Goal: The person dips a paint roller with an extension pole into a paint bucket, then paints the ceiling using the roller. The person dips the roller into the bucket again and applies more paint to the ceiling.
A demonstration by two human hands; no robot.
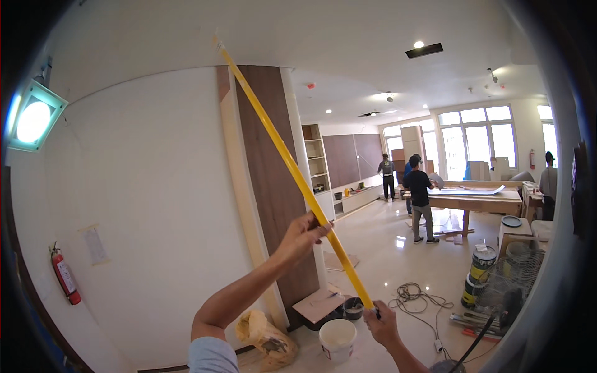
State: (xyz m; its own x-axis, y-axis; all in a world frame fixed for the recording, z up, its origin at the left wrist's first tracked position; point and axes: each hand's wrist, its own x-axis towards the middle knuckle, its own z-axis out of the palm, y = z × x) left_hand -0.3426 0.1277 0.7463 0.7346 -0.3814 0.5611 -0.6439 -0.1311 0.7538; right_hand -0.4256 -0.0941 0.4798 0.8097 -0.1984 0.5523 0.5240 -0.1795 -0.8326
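Observation:
A long yellow pole (283,149) slants up and away from me to the left. My left hand (303,235) is wrapped round it at its lower middle, with the elbow bent. Lower and to the right, my right hand (380,321) grips the pole's bottom end. At the top, a small pale tip (216,41) is at or close to the white ceiling (155,37); its kind is too small to tell, and I cannot tell if it touches. Behind the pole stands a dark brown wall panel (264,137) with a pale wood edge.
Below my hands are a white bucket (337,348), a crumpled yellowish sack (267,339) and a tangled cable (418,299). A fan (513,280) and paint pails (482,267) stand right. A lit lamp (34,121) and a fire extinguisher (65,273) hang left. Several people (420,193) are farther back by a worktable (479,200).

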